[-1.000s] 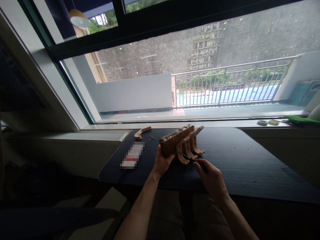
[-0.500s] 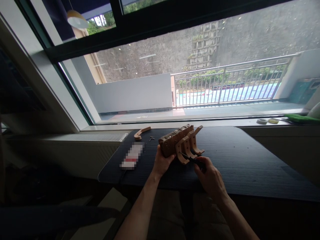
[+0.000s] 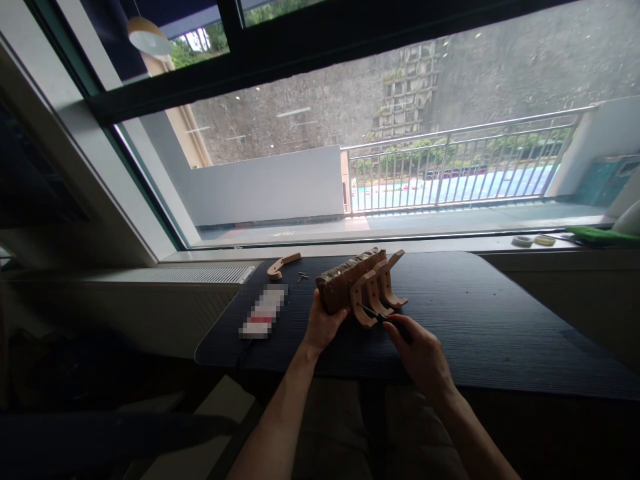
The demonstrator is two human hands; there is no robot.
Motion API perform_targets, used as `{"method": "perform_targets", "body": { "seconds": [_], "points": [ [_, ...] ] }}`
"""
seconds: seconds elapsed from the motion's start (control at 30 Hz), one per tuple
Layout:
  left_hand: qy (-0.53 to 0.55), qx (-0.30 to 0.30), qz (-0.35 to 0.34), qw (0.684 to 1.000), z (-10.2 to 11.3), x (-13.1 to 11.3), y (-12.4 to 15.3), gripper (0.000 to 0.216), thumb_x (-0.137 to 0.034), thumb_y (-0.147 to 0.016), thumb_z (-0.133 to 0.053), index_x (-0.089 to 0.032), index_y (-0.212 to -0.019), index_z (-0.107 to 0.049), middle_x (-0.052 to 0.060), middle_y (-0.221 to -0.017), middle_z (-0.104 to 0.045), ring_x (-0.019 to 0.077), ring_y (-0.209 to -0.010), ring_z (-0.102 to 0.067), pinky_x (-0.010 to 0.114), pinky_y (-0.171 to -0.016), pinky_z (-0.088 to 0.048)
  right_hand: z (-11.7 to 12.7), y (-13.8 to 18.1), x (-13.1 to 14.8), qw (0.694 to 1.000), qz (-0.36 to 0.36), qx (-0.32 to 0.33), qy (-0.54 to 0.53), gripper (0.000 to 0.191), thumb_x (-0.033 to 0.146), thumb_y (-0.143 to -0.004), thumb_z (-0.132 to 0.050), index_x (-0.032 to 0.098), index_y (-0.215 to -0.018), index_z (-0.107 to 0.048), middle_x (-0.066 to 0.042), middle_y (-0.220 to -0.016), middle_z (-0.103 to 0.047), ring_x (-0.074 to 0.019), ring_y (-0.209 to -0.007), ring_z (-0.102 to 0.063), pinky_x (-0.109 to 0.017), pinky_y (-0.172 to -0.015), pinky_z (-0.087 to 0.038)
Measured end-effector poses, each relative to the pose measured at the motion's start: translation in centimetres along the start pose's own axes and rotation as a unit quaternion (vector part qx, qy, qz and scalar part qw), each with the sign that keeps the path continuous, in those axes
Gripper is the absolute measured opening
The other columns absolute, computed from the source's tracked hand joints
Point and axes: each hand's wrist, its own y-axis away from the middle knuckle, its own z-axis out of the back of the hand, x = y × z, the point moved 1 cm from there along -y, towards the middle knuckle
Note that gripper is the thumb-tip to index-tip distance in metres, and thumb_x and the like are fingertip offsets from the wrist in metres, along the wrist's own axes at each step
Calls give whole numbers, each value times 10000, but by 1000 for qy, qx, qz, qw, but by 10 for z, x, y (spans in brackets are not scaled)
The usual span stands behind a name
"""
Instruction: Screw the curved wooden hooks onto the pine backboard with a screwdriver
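Observation:
A rough-edged wooden block (image 3: pixel 345 280) stands tilted on the dark table, with several curved wooden hooks (image 3: pixel 372 291) along its right side. My left hand (image 3: pixel 323 323) grips the block at its near left end, the thumb resting along the lower edge. Closed around the dark handle of a screwdriver (image 3: pixel 399 328) is my right hand (image 3: pixel 423 350). The screwdriver's thin shaft points left, and its tip meets the nearest hook at or near a hole. Whether a screw sits there is too small to tell.
On the table (image 3: pixel 480 320), a loose curved wooden hook (image 3: pixel 283 265) lies at the far left, with a few small screws (image 3: pixel 303 277) beside it. A blurred-out flat item (image 3: pixel 265 312) is nearer. Rolls of tape (image 3: pixel 523 241) and a green cloth-like thing (image 3: pixel 600 235) rest on the windowsill.
My right hand's fingers have shifted slightly on the screwdriver handle. Its tip stays at the nearest hook, and my left hand keeps its hold on the block.

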Motion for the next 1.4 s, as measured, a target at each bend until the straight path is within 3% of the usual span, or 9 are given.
{"method": "perform_targets", "body": {
  "seconds": [0.2,0.37,0.57,0.87,1.13,1.27,1.4],
  "points": [
    [4,-2,-9,1000,-1,4,0,563,-247,-620,-750,-202,-1116,-486,27,-989,-635,187,-902,-607,310,-801,-479,2,0,7,1000,8,21,10,332,446,-893,-413,252,-1077,-610,-31,-1080,-661,-224,-954,-623,-319,-748,-466],
    [9,-5,-15,1000,-1,7,0,582,-250,-615,-755,-205,-1128,-484,30,-1007,-632,193,-924,-602,308,-808,-475,1,1,8,998,-29,22,52,338,365,-813,-503,253,-1131,-522,-33,-966,-684,-229,-765,-650,-315,-625,-456],
    [-4,-1,2,1000,0,3,0,573,-262,-615,-755,-196,-1119,-490,31,-1006,-637,198,-926,-606,316,-814,-478,-1,2,4,1000,-3,-4,15,250,387,-823,-483,237,-1007,-560,-32,-894,-682,-208,-742,-635,-293,-610,-440],
    [-9,4,2,1000,0,-2,1,563,-256,-632,-748,-199,-1125,-481,33,-1016,-635,192,-930,-610,309,-811,-488,0,3,0,1000,-4,2,4,281,458,-838,-495,245,-990,-599,-20,-876,-689,-202,-733,-634,-298,-633,-440],
    [4,6,1,1000,0,3,0,546,-250,-635,-749,-202,-1113,-489,32,-1008,-640,188,-926,-611,308,-818,-488,1,-1,4,999,2,16,31,318,468,-887,-427,260,-1021,-626,-18,-967,-693,-216,-857,-650,-295,-674,-454],
    [54,25,26,998,-1,12,-4,558,-237,-618,-762,-202,-1110,-500,31,-1002,-650,199,-936,-613,326,-829,-494,7,-2,9,996,23,16,85,301,414,-895,-411,253,-1080,-585,-21,-991,-690,-227,-864,-658,-298,-648,-461],
    [164,83,55,982,-2,18,-11,651,-186,-587,-780,-197,-1167,-484,52,-1067,-651,223,-985,-610,362,-863,-496,13,2,14,989,52,4,136,263,375,-889,-420,231,-1067,-550,-21,-923,-700,-227,-758,-673,-287,-562,-445]
  ]
}}
